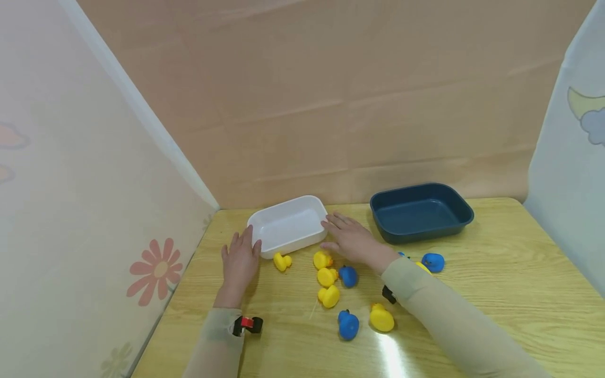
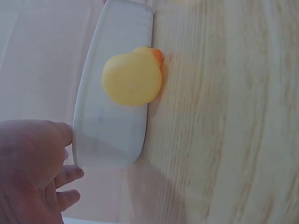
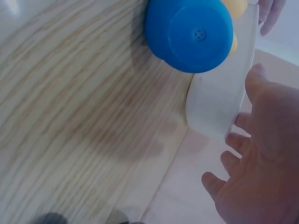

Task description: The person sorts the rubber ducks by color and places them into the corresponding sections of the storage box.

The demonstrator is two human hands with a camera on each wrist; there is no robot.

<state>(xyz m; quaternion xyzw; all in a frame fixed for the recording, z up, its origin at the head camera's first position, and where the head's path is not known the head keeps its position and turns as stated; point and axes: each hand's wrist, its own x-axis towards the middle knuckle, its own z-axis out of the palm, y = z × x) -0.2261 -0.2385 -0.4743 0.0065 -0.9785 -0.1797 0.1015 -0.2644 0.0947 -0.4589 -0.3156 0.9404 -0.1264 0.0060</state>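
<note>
A shallow white tray (image 1: 295, 244) sits at the back left of the wooden table, between both hands. My left hand (image 1: 240, 262) touches its left end, thumb at the rim (image 2: 74, 135) in the left wrist view and fingers extended. At the right end my right hand (image 1: 352, 239) reaches over with its fingers spread and fingertips right at the rim. One yellow toy duck (image 1: 282, 262) lies against the tray's front. Yellow ducks (image 1: 327, 276) form a short row below my right hand, with a blue duck (image 1: 348, 276) beside them, seen large (image 3: 198, 37) in the right wrist view.
A dark blue tray (image 1: 420, 231) stands at the back right. Nearer the front lie another blue duck (image 1: 348, 325) and a yellow duck (image 1: 382, 318). My right sleeve partly covers ducks near a blue one (image 1: 433, 262). Cloth walls border the table's back and sides.
</note>
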